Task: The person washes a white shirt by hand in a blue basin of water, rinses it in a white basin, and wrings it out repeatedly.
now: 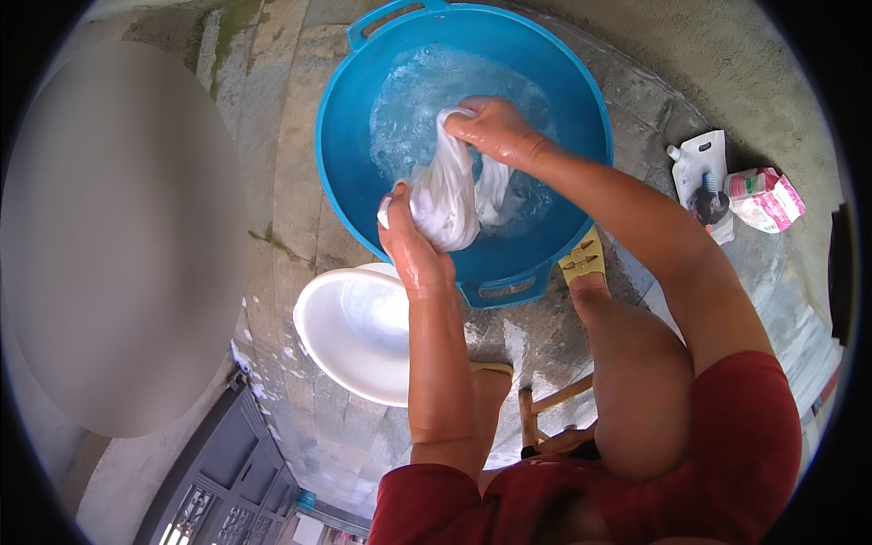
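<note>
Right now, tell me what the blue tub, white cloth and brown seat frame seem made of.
Blue tub: most likely plastic, smooth with slight sheen; its handles look moulded in one piece. White cloth: thin, soft fabric, apparently wet, hanging in folds; fibre unclear. Brown seat frame: probably wood, by its tan-brown colour; finish unclear.

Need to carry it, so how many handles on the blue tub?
2 on the blue tub: a far handle at upper left, a near handle toward the person. The right forearm hides some rim.
</note>
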`<action>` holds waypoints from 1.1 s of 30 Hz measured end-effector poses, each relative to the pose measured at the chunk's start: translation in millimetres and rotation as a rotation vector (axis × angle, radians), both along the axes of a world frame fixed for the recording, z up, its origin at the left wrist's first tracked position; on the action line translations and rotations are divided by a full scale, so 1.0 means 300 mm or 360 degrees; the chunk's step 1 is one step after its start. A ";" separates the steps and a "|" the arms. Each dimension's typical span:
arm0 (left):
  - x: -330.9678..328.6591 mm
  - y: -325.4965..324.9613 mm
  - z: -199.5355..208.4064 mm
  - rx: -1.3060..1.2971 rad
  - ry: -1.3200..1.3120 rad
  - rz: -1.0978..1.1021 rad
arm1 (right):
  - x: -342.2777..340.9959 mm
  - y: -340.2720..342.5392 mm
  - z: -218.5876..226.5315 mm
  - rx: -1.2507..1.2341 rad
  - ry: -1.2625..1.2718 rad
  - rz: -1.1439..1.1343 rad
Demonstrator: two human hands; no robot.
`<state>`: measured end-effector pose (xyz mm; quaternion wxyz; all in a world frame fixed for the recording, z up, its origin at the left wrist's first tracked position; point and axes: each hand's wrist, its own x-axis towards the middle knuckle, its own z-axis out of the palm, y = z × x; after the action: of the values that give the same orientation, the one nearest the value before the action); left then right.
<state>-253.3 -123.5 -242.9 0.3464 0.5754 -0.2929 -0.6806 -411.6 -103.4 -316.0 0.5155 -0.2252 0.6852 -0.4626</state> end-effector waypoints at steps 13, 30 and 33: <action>0.177 -0.051 -0.265 0.0112 -0.0529 -0.0268 | 0.057 0.048 -0.241 0.0626 0.1197 0.1237; 0.049 -0.005 -0.144 0.0142 0.0835 -0.0248 | 0.399 0.181 0.192 -0.0790 0.0325 0.0610; 0.138 -0.049 -0.347 0.0069 0.0701 -0.0247 | 0.385 0.127 0.151 -0.0938 0.0568 0.0431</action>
<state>-211.7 -138.2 -347.1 0.3362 0.3959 -0.2390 -0.8205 -296.1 -65.3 -270.8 0.3575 -0.5296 0.5657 -0.5212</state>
